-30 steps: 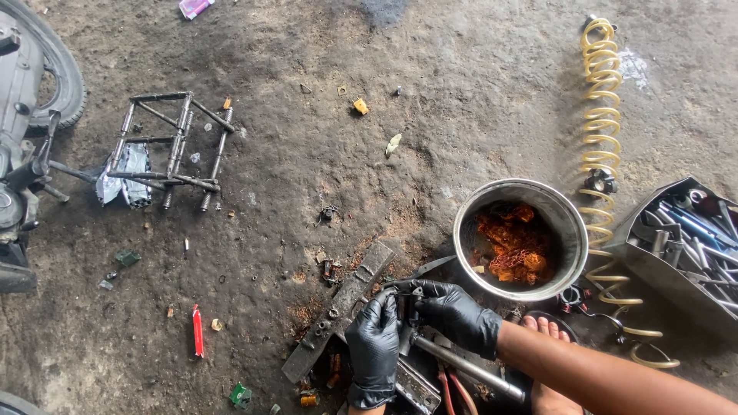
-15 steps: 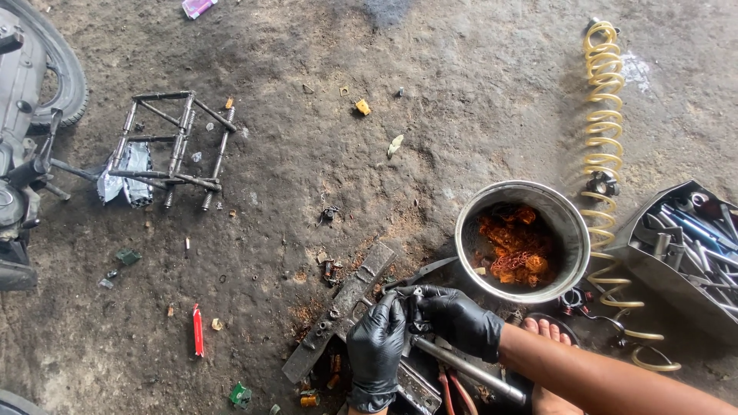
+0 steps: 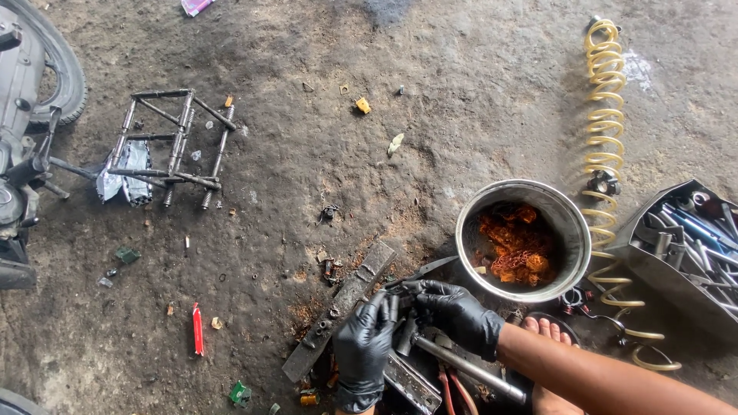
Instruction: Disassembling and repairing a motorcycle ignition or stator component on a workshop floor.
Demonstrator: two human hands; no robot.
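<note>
A: Largest entry first?

B: Bare concrete floor (image 3: 477,92), gritty and stained; it carries everything. At its left edge, a motorcycle (image 3: 23,138) with one tyre showing.

A: Next?

B: Yellow coil spring (image 3: 603,115), lying along the right side. Beside it at the right edge, a metal tray (image 3: 653,269) of long tools. A small welded metal frame (image 3: 173,138) stands toward the upper left, well apart from the hands.

A: And the bowl?

B: Steel bowl (image 3: 569,223), low right of centre, holding orange-brown greasy scraps. Just beside it, a bare foot (image 3: 542,332).

A: The work itself?

B: Near the bottom edge: a flat metal bar (image 3: 338,311) lies slantwise, and a steel rod (image 3: 469,367) runs down to the right. Left hand (image 3: 363,350), black glove, fingers pressed together and curled over the small dark part at the rod's upper end. Right hand (image 3: 455,311), black glove, fingers curled, fingertips pinching that same part. The part itself is mostly hidden.

A: Risks?

B: My judgement only. Greasy gloves could slip off the small part; it might roll into the grit and be lost among the scattered bits. A slip may also nick a glove, knock the bowl, or drop the rod on the foot.

A: Smallest?

B: Red stick (image 3: 197,329), lower left.
</note>
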